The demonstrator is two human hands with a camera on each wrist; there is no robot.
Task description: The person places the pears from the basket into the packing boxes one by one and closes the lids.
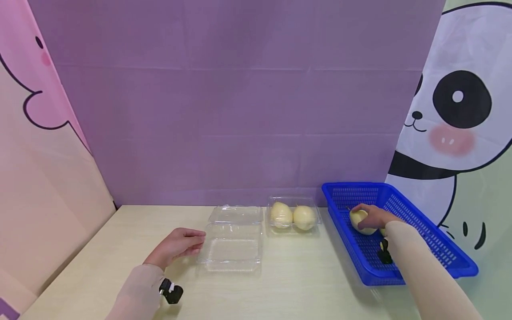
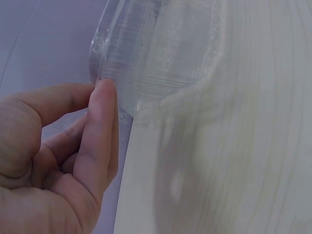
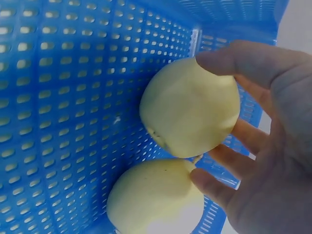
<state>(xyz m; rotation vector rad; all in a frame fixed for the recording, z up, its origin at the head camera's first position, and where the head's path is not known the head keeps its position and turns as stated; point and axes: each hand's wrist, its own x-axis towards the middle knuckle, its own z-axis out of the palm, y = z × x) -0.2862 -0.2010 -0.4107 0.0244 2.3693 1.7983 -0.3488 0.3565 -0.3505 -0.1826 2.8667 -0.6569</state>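
Note:
On the table an open clear plastic clamshell box [image 1: 230,249] lies with its lid folded back. My left hand [image 1: 181,243] is at its left side, thumb and fingertips [image 2: 102,92] pinching the rim. Inside the blue plastic basket [image 1: 352,255] my right hand [image 1: 377,218] holds a pale yellow pear [image 3: 187,109], fingers and thumb curled round it. A second pear [image 3: 156,197] lies beside it in the basket, close by the little finger; in the head view the hand and sleeve mostly cover it.
Another clear clamshell box [image 1: 294,233] with two pears [image 1: 281,215] in it stands at the back, between the open box and the basket. A purple cloth wall [image 1: 240,111] rises behind the table, and printed panels flank both sides.

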